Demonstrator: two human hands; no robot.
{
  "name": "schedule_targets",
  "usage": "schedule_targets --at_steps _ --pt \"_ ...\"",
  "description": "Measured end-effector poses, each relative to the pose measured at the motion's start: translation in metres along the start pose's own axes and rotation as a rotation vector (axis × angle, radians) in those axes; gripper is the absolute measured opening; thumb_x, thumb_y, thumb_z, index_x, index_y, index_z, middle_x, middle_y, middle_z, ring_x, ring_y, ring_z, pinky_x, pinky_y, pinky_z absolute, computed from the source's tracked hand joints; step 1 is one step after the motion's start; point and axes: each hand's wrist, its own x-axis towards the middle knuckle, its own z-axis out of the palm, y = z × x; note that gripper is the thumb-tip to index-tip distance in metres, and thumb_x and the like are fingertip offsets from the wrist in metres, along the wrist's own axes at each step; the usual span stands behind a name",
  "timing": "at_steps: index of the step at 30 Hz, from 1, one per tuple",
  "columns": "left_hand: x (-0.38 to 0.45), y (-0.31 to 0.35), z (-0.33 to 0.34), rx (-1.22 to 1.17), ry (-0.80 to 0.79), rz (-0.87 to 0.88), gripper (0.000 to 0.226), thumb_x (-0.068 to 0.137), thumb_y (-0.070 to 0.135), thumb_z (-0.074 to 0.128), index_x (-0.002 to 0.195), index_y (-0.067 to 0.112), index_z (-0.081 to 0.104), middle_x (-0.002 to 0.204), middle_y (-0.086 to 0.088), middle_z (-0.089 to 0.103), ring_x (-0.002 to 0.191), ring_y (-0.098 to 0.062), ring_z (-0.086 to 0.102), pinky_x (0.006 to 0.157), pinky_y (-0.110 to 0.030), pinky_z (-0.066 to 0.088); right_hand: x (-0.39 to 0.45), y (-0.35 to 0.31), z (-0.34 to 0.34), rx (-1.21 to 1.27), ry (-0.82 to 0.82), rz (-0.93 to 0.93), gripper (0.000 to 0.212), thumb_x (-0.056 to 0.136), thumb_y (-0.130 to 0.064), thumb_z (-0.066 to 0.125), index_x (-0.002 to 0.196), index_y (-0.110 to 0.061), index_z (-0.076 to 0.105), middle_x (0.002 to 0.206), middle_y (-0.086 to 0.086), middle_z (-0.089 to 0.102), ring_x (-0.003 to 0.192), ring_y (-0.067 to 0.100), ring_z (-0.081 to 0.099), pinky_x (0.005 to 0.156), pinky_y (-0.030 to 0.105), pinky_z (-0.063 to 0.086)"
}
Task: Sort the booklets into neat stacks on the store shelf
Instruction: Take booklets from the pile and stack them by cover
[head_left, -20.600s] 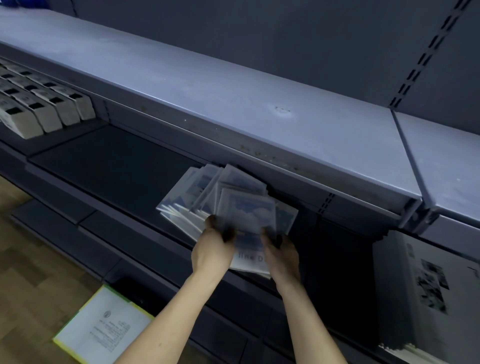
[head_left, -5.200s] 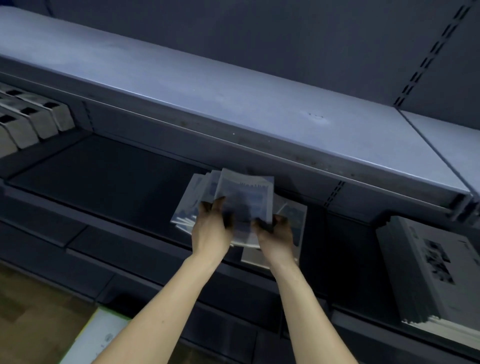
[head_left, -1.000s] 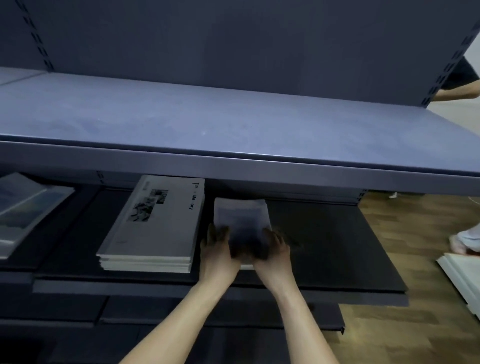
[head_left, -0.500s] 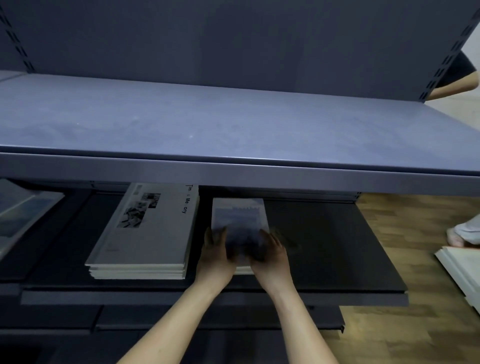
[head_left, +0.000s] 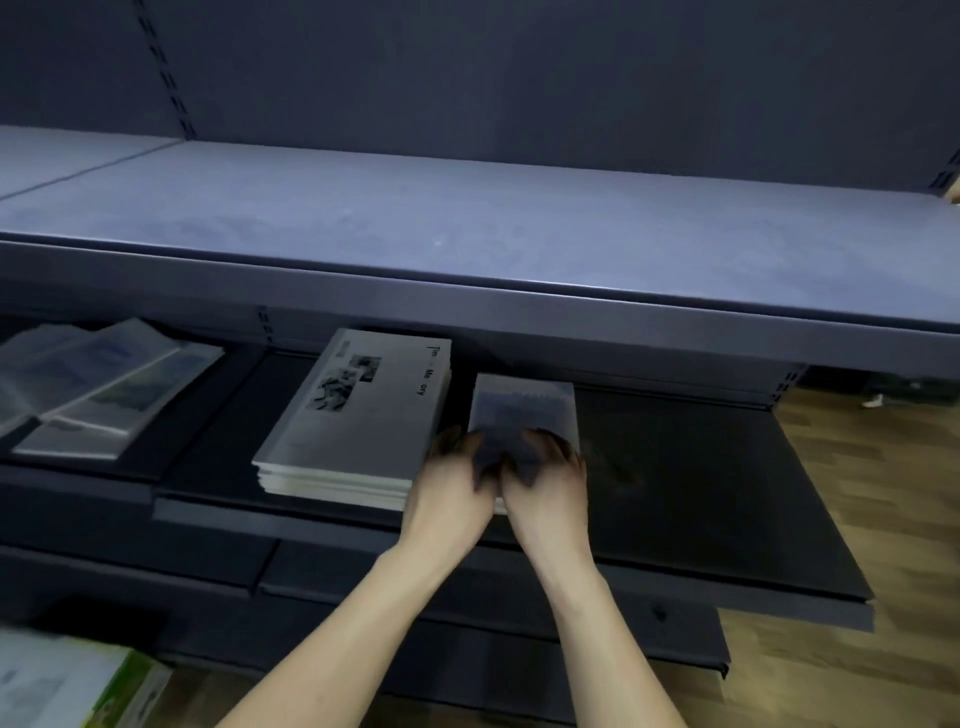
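Reaching side by side, left hand (head_left: 451, 491) and right hand (head_left: 548, 486) grip the small booklets (head_left: 524, 408) on the dark shelf (head_left: 701, 499).

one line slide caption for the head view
Both hands, left and right, set a small booklet stack beside a larger stack.

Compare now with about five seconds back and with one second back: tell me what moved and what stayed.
Five seconds back both hands worked a fanned, messy pile. Now the left hand and right hand hold a squared small stack set down right of the grey booklet stack. Over the last second the grip, that stack and the lower shelf stayed as they were.
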Motion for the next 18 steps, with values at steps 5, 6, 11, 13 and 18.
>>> schedule_targets --at_steps 5,6,11,13,18 --pt "-0.013 -0.016 -0.036 0.103 0.212 -0.005 0.037 0.090 0.018 0.055 0.127 0.019 0.061 0.131 -0.009 0.055 0.124 -0.028 0.047 0.097 -0.042 0.047 -0.009 -0.019 0.012 0.059 -0.133 0.043 0.049 0.086 -0.051 0.051 0.124 -0.022 0.063 0.120 -0.003 0.065 0.113 0.017 0.058 0.100 0.039 0.047" --pt "-0.016 -0.022 -0.042 0.120 0.224 -0.030 0.038 0.089 0.017 0.056 0.127 0.018 0.061 0.132 -0.010 0.054 0.125 -0.029 0.046 0.099 -0.043 0.046 -0.010 -0.023 0.016 0.070 -0.144 0.024 0.047 0.088 -0.048 0.054 0.127 -0.023 0.062 0.123 -0.004 0.064 0.117 0.016 0.055 0.103 0.038 0.046" --pt "-0.032 -0.060 -0.076 0.221 0.264 -0.152 0.043 0.089 0.023 0.056 0.132 0.019 0.056 0.136 -0.010 0.051 0.134 -0.028 0.036 0.106 -0.045 0.038 -0.021 -0.059 0.044 -0.030 -0.197 -0.098 0.049 0.092 -0.052 0.052 0.134 -0.027 0.059 0.138 -0.007 0.055 0.134 0.021 0.041 0.110 0.045 0.036" --pt "-0.040 -0.080 -0.094 0.246 0.255 -0.202 0.047 0.092 0.030 0.054 0.138 0.020 0.051 0.142 -0.009 0.047 0.142 -0.028 0.027 0.112 -0.045 0.030 -0.028 -0.080 0.059 -0.041 -0.246 -0.115 0.056 0.090 -0.060 0.045 0.137 -0.030 0.056 0.143 -0.006 0.051 0.137 0.022 0.038 0.112 0.047 0.034" --pt "-0.060 -0.132 -0.144 0.293 0.285 -0.288 0.064 0.095 0.042 0.050 0.153 0.026 0.026 0.154 -0.008 0.033 0.147 -0.030 0.016 0.119 -0.046 0.019 -0.047 -0.138 0.102 -0.152 -0.380 -0.162 0.055 0.098 -0.057 0.042 0.149 -0.035 0.040 0.162 -0.002 0.023 0.151 0.026 0.008 0.121 0.046 0.011"
